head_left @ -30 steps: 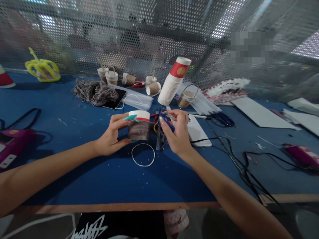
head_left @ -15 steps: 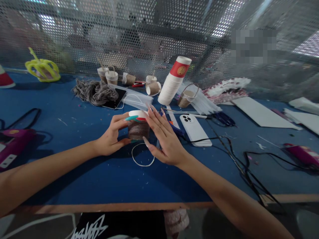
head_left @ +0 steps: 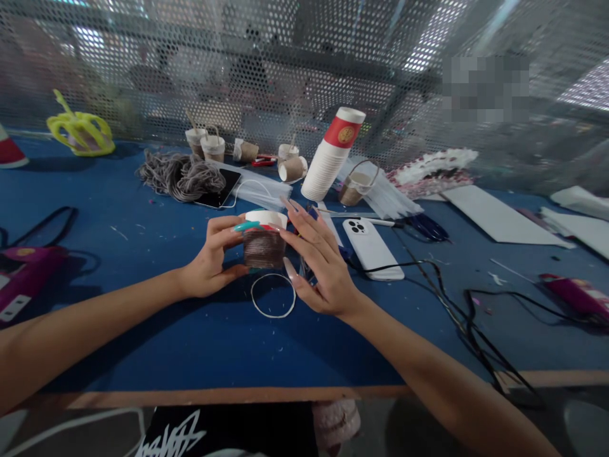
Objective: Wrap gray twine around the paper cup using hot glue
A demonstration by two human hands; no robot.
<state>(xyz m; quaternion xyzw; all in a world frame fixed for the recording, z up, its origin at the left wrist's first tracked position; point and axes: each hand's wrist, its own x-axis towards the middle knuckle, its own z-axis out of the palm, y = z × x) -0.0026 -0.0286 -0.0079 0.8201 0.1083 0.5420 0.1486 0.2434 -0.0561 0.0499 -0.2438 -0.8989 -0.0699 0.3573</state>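
My left hand [head_left: 212, 260] grips a paper cup [head_left: 264, 244] wrapped in grey-brown yarn, thumb below and fingers on its white rim. The cup is held just above the blue table [head_left: 143, 330]. My right hand [head_left: 318, 263] is next to the cup's right side, fingers stretched out and spread, the fingertips touching the yarn wrap. It holds nothing. A white ring [head_left: 273, 296] lies on the table right under the cup.
A stack of white and red paper cups [head_left: 332, 155] leans behind. Finished yarn cups [head_left: 214, 149], a yarn bundle [head_left: 181, 176], a white phone [head_left: 372, 247], black cables [head_left: 457, 304] and pink glue guns [head_left: 21, 276] lie around. A mesh screen closes the far side.
A second ago my right hand pinched a small blue item by the cup. It let go and now rests open-fingered against the cup's side. The left hand stayed put.
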